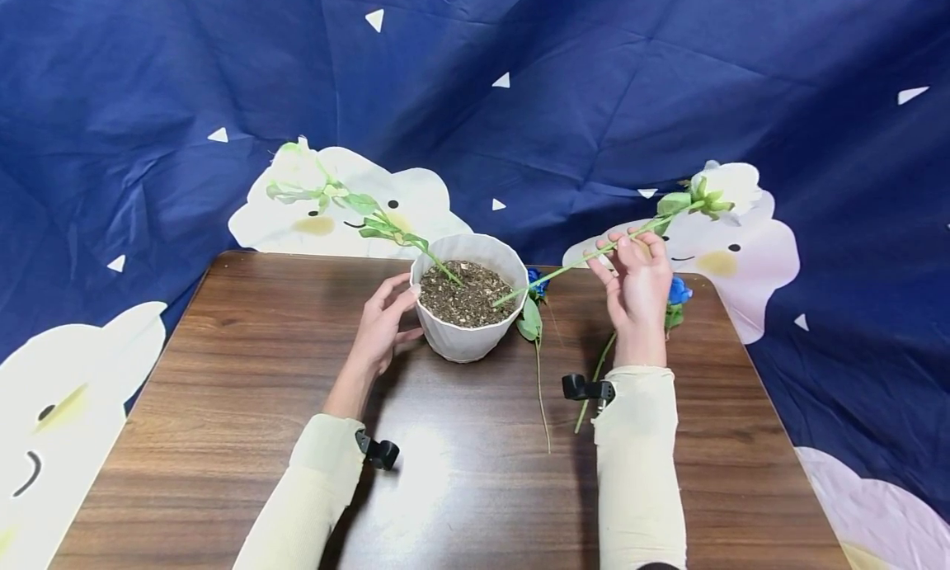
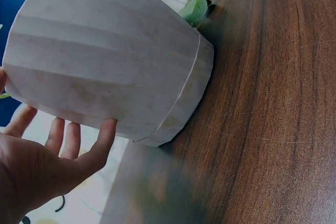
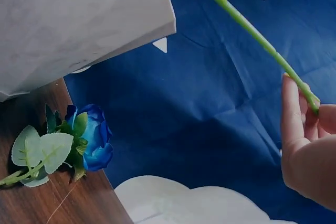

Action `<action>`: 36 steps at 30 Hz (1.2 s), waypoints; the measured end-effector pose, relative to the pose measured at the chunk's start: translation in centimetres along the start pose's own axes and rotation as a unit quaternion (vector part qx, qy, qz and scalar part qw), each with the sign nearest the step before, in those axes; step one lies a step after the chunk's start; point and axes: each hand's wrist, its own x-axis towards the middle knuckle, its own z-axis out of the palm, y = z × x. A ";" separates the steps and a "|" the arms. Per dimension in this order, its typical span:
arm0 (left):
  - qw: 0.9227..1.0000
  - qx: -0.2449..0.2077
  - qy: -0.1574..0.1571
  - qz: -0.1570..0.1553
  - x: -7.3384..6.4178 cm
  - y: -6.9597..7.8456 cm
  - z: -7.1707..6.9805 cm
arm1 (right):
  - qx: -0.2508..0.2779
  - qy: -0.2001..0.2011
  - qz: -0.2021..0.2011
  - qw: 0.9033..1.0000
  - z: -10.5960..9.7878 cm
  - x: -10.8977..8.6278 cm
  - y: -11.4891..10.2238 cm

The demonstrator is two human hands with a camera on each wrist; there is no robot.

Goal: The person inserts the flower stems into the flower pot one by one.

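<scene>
A white ribbed flower pot (image 1: 462, 345) of dark soil (image 1: 463, 302) stands on the table. Against its left side rest the extended fingers of my left hand (image 1: 380, 322), with the thumb by the rim; the left wrist view shows fingertips (image 2: 108, 125) on the pot wall. Between thumb and fingers, my right hand (image 1: 641, 285) pinches the green stem (image 3: 247, 24) of a white rose (image 1: 731, 189). Its bloom points up to the right, and the lower stem end overlaps the soil inside the rim. Another white rose (image 1: 297, 170) stands in the soil, leaning left.
On the wooden table (image 1: 245, 372), a blue rose (image 3: 94, 140) lies just right of the pot, its stem towards me. A second blue rose (image 1: 679, 291) lies partly hidden behind my right hand. Behind the table hangs a navy cloth (image 1: 564, 25) with pale cloud faces.
</scene>
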 end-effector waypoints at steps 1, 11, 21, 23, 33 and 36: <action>1.000 0.001 0.000 0.000 0.0 0.0 0.0 | -0.009 -0.003 -0.007 1.000 0.2 0.0 0.1; 1.000 0.000 0.002 -0.002 0.0 0.0 0.0 | -0.101 -0.052 -0.054 0.992 2.7 0.3 0.3; 1.000 0.003 0.000 -0.004 0.0 0.1 0.0 | -0.163 -0.079 -0.070 0.981 4.1 0.6 2.0; 1.000 0.002 0.000 -0.003 0.0 0.1 -0.1 | -0.166 -0.083 -0.073 0.980 4.3 0.6 2.5; 1.000 0.003 0.001 -0.005 -0.2 0.2 0.0 | -0.221 -0.120 -0.081 0.965 6.2 0.3 4.4; 1.000 0.006 0.002 -0.007 -0.2 0.3 0.1 | -0.228 -0.137 -0.080 0.961 6.8 0.3 4.7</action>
